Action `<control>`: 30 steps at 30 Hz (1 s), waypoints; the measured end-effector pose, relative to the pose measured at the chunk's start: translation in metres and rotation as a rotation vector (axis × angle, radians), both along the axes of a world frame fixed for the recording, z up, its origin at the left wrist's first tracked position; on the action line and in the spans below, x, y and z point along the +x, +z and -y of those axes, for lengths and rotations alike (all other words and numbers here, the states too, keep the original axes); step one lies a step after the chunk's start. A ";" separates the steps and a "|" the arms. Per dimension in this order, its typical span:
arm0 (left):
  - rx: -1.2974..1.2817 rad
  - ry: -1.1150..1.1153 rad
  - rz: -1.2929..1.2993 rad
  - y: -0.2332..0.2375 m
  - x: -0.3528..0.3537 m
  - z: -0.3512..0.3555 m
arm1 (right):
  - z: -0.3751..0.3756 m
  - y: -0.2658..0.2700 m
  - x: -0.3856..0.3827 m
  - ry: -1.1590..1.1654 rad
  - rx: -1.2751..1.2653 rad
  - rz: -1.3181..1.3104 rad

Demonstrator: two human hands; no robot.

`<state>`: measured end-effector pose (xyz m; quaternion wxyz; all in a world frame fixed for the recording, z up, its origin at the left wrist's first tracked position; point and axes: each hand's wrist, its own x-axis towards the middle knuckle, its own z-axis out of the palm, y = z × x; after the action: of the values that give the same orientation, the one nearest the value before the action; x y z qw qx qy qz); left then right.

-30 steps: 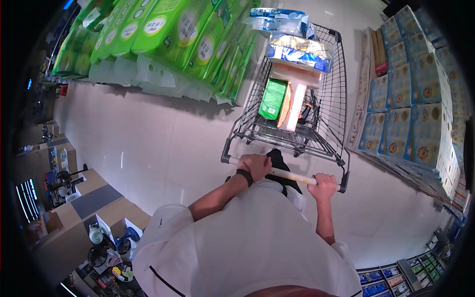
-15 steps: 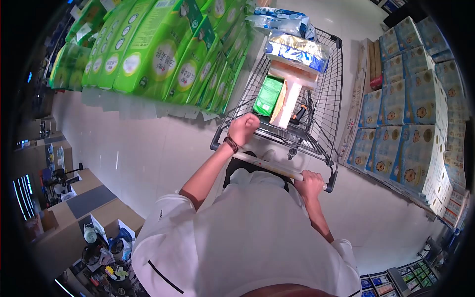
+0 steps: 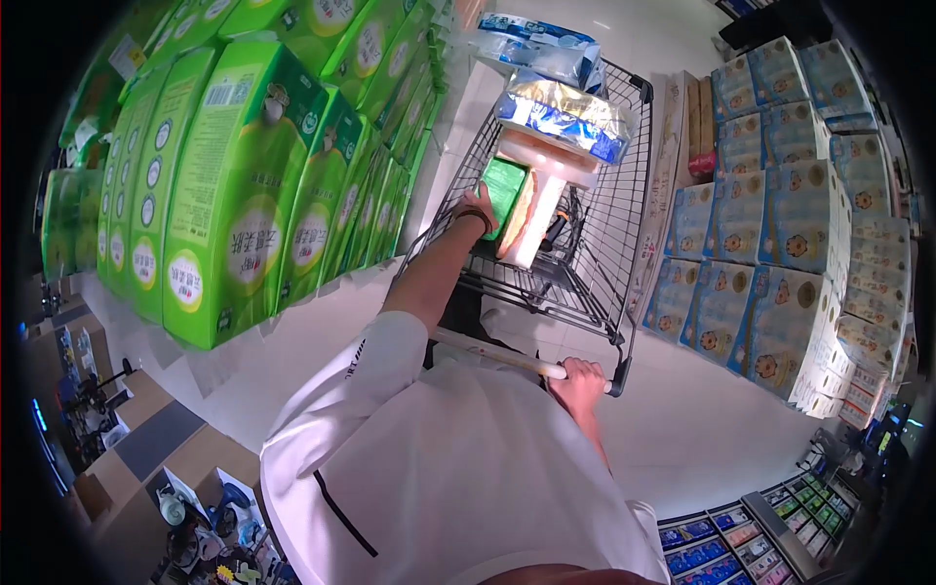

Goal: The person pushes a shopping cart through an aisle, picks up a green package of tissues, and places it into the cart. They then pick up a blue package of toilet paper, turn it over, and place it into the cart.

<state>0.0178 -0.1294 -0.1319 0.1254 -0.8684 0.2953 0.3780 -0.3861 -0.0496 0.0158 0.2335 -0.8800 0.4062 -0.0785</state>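
My left hand (image 3: 475, 208), with a dark bracelet at its wrist, is inside the shopping cart (image 3: 636, 146) at its near left part. Its fingers are closed on the left edge of a green package (image 3: 504, 191); some fingertips are hidden. Beside that package stands a long tan and white box (image 3: 533, 226). Behind them lie a pinkish-white pack (image 3: 548, 156), a blue, white and gold pack (image 3: 564, 109) and a blue and white pack (image 3: 538, 44). My right hand (image 3: 579, 383) is wrapped round the right end of the pale cart handle (image 3: 497, 357).
Large green packs (image 3: 229, 185) are stacked close along the cart's left side. Blue and cream packs (image 3: 751, 229) form a stack on the right. Cardboard boxes (image 3: 161, 429) stand at lower left, and shelves with goods (image 3: 756, 546) at lower right.
My left hand has moved forward from near the handle, as a loose fist, to the green package. The green stack looks nearer, and the cart has shifted left in view. My right hand stays on the handle.
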 end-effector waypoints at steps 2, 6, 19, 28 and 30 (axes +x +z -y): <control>0.029 -0.071 -0.080 -0.044 0.010 0.008 | 0.007 -0.001 0.009 0.004 0.009 -0.040; 0.041 -0.020 -0.010 -0.030 0.006 0.033 | 0.022 0.002 0.026 -0.006 0.018 -0.084; -0.380 0.041 0.058 -0.025 0.063 0.082 | 0.083 -0.002 0.081 -0.034 -0.075 -0.082; -0.523 0.048 0.100 0.066 0.089 0.106 | 0.138 -0.022 0.111 -0.061 -0.190 -0.008; -0.565 0.037 0.160 0.100 0.095 0.109 | 0.154 -0.028 0.115 -0.063 -0.197 0.008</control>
<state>0.1130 -0.2387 -0.0317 -0.1056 -0.9012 0.3622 0.2134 -0.2706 -0.2031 -0.0124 0.1450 -0.8852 0.4229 -0.1286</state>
